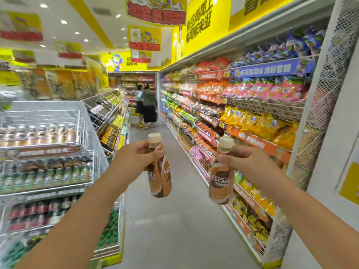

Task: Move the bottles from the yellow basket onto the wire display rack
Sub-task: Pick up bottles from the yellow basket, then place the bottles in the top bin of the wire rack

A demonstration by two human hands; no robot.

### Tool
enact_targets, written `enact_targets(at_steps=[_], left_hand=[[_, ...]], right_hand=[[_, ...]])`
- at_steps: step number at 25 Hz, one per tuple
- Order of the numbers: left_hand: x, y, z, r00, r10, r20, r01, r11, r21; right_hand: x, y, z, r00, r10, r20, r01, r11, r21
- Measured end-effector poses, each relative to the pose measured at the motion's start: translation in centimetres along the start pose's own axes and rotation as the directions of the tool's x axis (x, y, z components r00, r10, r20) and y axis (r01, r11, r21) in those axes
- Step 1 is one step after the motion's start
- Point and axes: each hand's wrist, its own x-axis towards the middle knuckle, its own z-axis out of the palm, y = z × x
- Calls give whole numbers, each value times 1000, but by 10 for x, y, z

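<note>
Left hand (134, 156) grips 1 brown coffee bottle (159, 171), right hand (240, 159) grips another bottle (221, 179); wire display rack (48, 144) at left.

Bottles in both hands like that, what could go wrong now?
1. Each hand, left and right, grips its coffee bottle only near the neck, so the left bottle or the right bottle might slip and drop to the floor.
2. The wire rack on the left already holds a packed row, so pushing more in could knock some over.
3. Two shoppers stand farther down the aisle, so a dropped, rolling bottle might reach them.
</note>
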Motion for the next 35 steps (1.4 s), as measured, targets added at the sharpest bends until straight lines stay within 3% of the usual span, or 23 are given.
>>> enact_targets(at_steps=[8, 15, 26, 35], left_hand=[[1, -16, -241, 971, 2, -240, 17, 997, 77], [32, -46, -417, 934, -9, -357, 63, 988, 140], [128, -124, -530, 905, -58, -420, 125, 983, 135], [306, -186, -582, 907, -51, -418, 146, 969, 200]], right_hand=[[79, -50, 242, 975, -73, 211, 61, 996, 63], [128, -91, 418, 953, -135, 270, 92, 981, 169], [241, -73, 573, 935, -115, 335, 63, 985, 162], [411, -29, 661, 932, -128, 340, 67, 980, 187]])
